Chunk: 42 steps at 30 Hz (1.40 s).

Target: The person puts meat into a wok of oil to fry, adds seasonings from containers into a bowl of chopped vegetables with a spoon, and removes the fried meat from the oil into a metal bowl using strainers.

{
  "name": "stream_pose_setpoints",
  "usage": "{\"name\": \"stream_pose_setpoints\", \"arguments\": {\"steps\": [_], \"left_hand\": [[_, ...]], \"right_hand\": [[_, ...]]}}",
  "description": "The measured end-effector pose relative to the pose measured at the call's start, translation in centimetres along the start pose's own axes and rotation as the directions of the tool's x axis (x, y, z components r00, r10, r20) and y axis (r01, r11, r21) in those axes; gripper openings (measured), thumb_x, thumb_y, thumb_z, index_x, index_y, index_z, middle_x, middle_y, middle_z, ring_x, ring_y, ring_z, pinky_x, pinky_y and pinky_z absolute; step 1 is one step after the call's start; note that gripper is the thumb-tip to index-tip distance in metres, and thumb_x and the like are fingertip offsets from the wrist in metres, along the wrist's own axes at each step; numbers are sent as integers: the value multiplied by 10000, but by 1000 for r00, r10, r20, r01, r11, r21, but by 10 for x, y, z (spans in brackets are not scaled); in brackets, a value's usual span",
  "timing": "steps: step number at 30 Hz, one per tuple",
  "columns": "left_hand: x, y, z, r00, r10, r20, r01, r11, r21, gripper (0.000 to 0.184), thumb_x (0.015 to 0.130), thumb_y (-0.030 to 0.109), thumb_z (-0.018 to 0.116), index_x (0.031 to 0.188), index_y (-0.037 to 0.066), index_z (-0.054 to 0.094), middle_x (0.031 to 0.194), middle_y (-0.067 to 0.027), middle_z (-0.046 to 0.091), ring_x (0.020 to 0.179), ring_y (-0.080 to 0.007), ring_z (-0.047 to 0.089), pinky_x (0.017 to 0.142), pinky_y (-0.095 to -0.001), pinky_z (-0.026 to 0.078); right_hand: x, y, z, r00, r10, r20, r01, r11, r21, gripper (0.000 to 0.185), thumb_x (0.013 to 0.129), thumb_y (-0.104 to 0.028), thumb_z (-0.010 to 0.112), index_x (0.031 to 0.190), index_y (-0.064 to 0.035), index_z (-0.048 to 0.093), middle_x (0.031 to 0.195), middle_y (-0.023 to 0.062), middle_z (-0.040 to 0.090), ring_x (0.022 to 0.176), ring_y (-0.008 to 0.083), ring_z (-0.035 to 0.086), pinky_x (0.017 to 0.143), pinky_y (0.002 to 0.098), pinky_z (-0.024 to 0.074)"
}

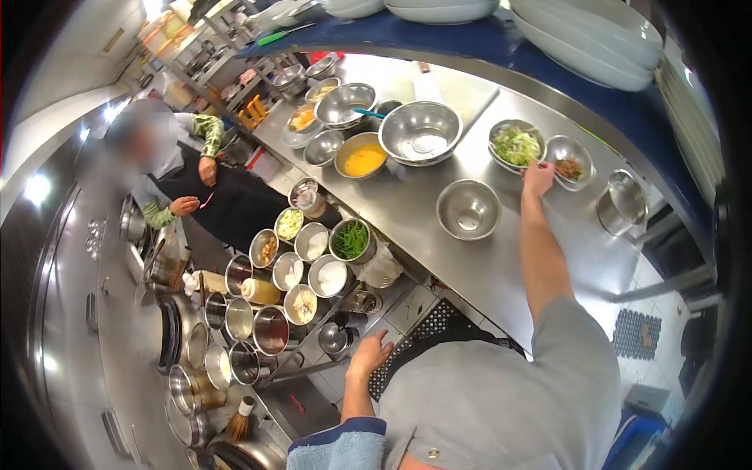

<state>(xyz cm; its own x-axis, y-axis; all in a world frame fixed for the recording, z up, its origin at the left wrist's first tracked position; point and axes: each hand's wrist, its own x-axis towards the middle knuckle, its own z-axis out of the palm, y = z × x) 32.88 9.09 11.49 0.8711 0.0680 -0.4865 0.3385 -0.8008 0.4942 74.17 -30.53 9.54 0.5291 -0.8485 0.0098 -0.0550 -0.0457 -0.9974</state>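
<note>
My right hand [537, 178] reaches across the steel counter, its fingers closed at the near right rim of a metal bowl [497, 159] of shredded pale-green vegetable [517, 144]. Beside that bowl stands a smaller one with chopped reddish-brown pieces [568, 168]. A bare metal bowl [468, 210] sits nearer to me, left of my forearm. My left hand [370, 354] hangs low by the counter's near side, fingers apart and holding nothing. A light blue towel [341, 446] lies over my left forearm.
The counter [423, 215] also bears a large metal bowl [421, 131], a bowl of yellow liquid [364, 159] and a metal pot [623, 202]. Several ingredient containers [270, 329] crowd the left. A person [184, 168] stands beyond them. Plates [595, 39] rest on the blue shelf.
</note>
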Motion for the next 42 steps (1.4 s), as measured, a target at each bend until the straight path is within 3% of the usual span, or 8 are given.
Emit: {"name": "stream_pose_setpoints", "arguments": {"steps": [3, 6, 15, 19, 28, 35, 40, 42], "left_hand": [[-3, 58, -21, 985, 155, 74, -110, 902, -417, 428, 862, 140, 547, 1251, -6, 439, 1159, -180, 553, 1007, -249, 578, 849, -331, 467], [6, 113, -34, 953, 255, 162, 17, 489, -872, 473, 878, 77, 522, 1313, 10, 347, 1190, -153, 514, 1008, -229, 562, 838, -332, 475], [110, 192, -23, 960, 217, 177, 192, -53, -980, 500, 881, 102, 489, 1322, 16, 271, 1209, -190, 453, 1094, -305, 501, 919, -452, 435], [148, 190, -27, 855, 504, 123, 277, -244, -929, 438, 886, 179, 452, 1276, 0, 362, 1252, -129, 435, 1180, -301, 421, 975, -484, 372], [137, 190, -51, 830, 486, 273, 132, 305, -943, 428, 887, 233, 521, 1227, -15, 443, 1226, -118, 493, 1111, -236, 496, 890, -380, 449], [75, 157, -100, 916, 395, 68, -46, 272, -961, 296, 893, 212, 534, 1030, -48, 573, 997, -89, 609, 857, -141, 587, 735, -288, 504], [9, 31, -80, 998, -56, -19, 5, 402, -916, 106, 774, 43, 542, 839, -21, 596, 814, -62, 621, 743, -137, 612, 658, -277, 524], [-27, -10, -59, 975, -212, -70, -19, 234, -972, 150, 763, 15, 515, 884, -37, 586, 837, -86, 623, 748, -154, 621, 644, -294, 540]], "right_hand": [[-17, -10, -13, 993, 20, 117, -29, 997, 75, 181, 755, -128, 586, 803, -4, 462, 680, 147, 597, 480, 204, 622, 352, 290, 441], [-45, -26, -41, 977, 70, 200, -99, 986, 136, 163, 772, -109, 560, 765, -24, 421, 647, 127, 577, 466, 193, 611, 323, 277, 420], [-91, -20, -158, 878, 204, 432, -287, 948, 135, 103, 785, -59, 511, 772, -33, 413, 600, 80, 535, 450, 184, 596, 296, 243, 393], [-97, -27, -196, 854, 255, 454, -342, 932, 120, 122, 767, -34, 506, 718, -57, 396, 565, 42, 485, 373, 131, 506, 269, 231, 330], [-100, -85, -212, 779, 77, 623, -287, 926, 245, 192, 748, 28, 488, 689, -119, 379, 545, -32, 422, 352, 36, 349, 282, 194, 232], [-146, -113, -151, 285, 48, 957, -297, 954, 41, 134, 716, -7, 530, 726, -95, 430, 578, -36, 442, 368, 29, 337, 312, 196, 248], [-260, -92, -104, -206, 209, 956, -281, 923, -262, 100, 798, -93, 576, 849, -82, 491, 674, 2, 513, 434, 76, 466, 352, 203, 366], [-301, -77, -91, -373, 335, 865, -233, 869, -437, 131, 837, -144, 574, 921, -69, 506, 710, 22, 544, 505, 105, 544, 389, 219, 419]]}}
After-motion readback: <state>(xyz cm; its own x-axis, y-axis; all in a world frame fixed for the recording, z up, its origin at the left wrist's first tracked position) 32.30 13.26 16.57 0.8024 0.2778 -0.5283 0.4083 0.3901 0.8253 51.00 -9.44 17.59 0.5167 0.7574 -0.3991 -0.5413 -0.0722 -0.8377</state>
